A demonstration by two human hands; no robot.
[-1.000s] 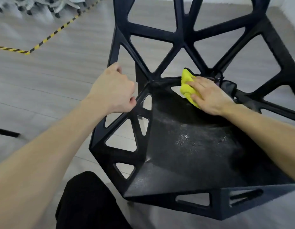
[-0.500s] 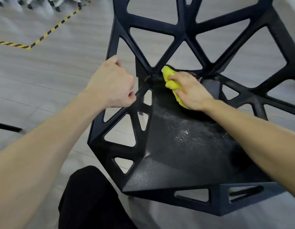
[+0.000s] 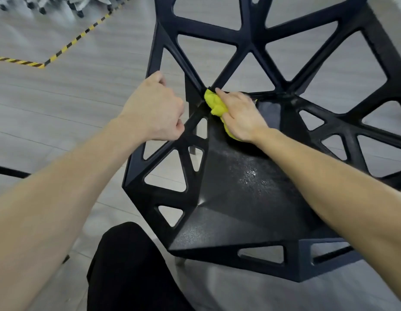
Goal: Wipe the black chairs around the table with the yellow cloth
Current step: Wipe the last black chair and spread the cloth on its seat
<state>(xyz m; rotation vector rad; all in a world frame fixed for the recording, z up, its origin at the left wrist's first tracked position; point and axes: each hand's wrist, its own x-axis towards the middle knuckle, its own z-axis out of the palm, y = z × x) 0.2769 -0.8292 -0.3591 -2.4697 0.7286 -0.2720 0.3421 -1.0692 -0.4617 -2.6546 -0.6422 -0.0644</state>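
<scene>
A black chair (image 3: 246, 198) with a lattice back and open triangular sides fills the middle and right of the head view. My left hand (image 3: 154, 111) grips the chair's left side strut, fingers curled round it. My right hand (image 3: 241, 115) presses the bunched yellow cloth (image 3: 215, 103) into the seat's back-left corner, where the seat meets the backrest. Most of the cloth is hidden under the palm. A few shiny wet specks show on the seat's middle.
Grey plank floor (image 3: 60, 104) lies all round the chair. Yellow-black hazard tape (image 3: 67, 46) runs across the floor at upper left, with castor chair bases (image 3: 60, 5) beyond it. My black trouser leg (image 3: 132, 270) is at the bottom centre, close to the seat's front corner.
My right hand has slid the yellow cloth leftward along the back of the seat into the back-left corner. My left hand has kept its hold on the side strut.
</scene>
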